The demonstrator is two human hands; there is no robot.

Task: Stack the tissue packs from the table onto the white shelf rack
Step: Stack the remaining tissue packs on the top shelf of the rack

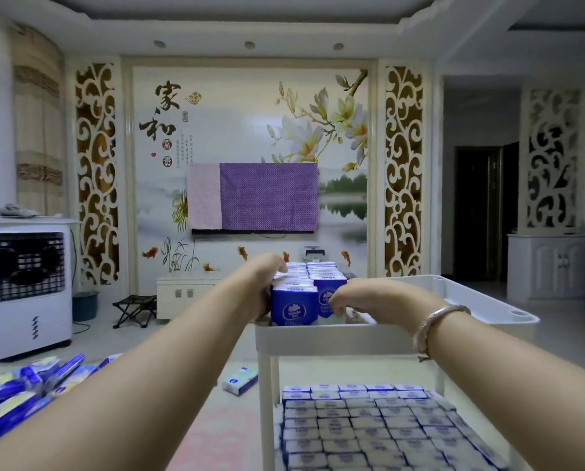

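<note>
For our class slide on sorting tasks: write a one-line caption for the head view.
Both hands, left and right, settle blue tissue packs upright in the white shelf rack's top tray.

This is looking like the living room of a home. A wall-mounted television (253, 197) is hanging at the middle of the far wall, draped with a purple and pink cloth, over a painted mural (250, 130) of magnolia blossoms, a lake and large calligraphy. Carved scrollwork panels (96, 171) are flanking the mural on both sides. A low white cabinet (185, 294) is sitting beneath the television, with a small folding stool (134, 311) beside it. What is probably an air cooler (26, 287) is standing against the left wall, by a curtain (38, 124). Recessed lights are dotting the stepped ceiling, and a dark doorway (484, 212) is opening on the right.
</note>
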